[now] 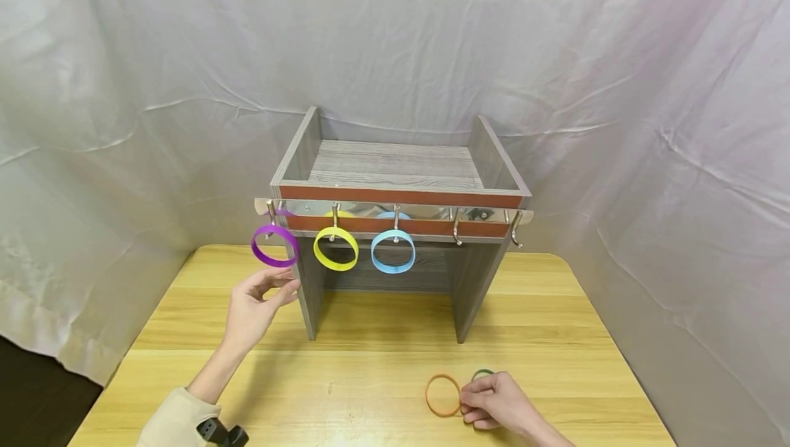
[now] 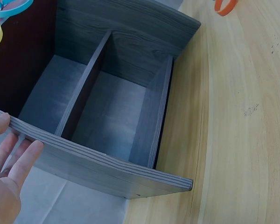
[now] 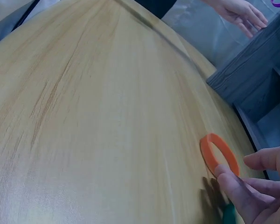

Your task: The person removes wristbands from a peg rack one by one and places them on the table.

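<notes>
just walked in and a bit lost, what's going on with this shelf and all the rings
A person's left hand touches the side edge of the grey shelf unit, while the right hand is at the orange ring on the table; whether it grips it yet is unclear. A green ring lies partly hidden by that hand. Purple, yellow and blue rings hang on the rail's hooks, and the two hooks at the right end are bare.

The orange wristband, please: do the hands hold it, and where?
In the head view, the right hand has fingers at the right edge of the orange wristband; whether they grip is unclear.
</notes>
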Motion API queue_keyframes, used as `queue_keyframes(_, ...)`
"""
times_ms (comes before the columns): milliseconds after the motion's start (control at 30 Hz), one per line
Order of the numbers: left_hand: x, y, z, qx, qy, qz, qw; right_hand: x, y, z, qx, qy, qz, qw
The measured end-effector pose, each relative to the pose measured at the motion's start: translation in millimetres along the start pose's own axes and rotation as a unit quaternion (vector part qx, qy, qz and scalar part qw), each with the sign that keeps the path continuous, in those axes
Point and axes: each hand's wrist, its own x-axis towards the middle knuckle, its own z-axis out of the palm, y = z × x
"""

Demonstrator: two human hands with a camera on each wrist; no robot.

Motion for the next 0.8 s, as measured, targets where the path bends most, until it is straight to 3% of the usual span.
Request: queue_keyframes(800,-0.1,1.6,0.2,0.003,0.000,-0.003,1.0000,-11.8,-58.7,-20.9,0.037,0.022,-0.076,0.9961)
